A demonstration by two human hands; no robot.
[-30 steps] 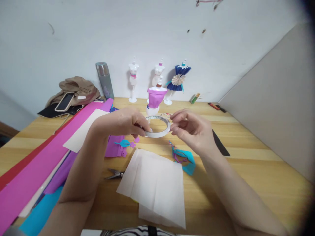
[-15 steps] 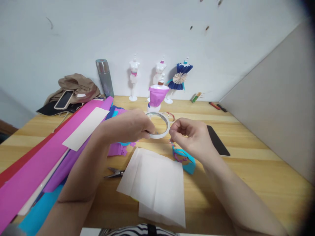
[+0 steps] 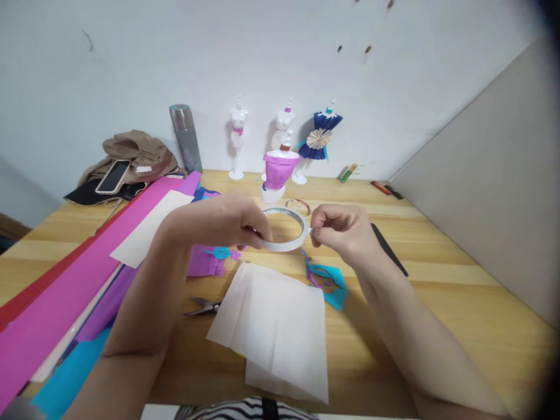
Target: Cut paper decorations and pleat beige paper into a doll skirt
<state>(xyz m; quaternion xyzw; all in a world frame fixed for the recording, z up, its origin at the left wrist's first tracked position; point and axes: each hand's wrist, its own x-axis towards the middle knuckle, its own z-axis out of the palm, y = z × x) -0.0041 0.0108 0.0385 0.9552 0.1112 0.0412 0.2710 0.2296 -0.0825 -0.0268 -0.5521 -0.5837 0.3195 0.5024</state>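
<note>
1. Left hand (image 3: 238, 224) grasps the white tape roll (image 3: 285, 247) by its left side, thumb and fingers closed on the ring.
2. Right hand (image 3: 343, 233) pinches the tape end (image 3: 310, 231) at the roll's right edge.
3. The roll is between both hands, above the surface (image 3: 450, 309), beyond the white sheet (image 3: 286, 326).
4. Scissors (image 3: 205, 305) lie partly under that sheet; blue scrap (image 3: 336, 291) lies just right of it.

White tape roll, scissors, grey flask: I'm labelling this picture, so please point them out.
White tape roll (image 3: 286, 247): head view, front of its ring.
Scissors (image 3: 213, 307): head view, where the blades meet.
Grey flask (image 3: 188, 146): head view, its body.
</note>
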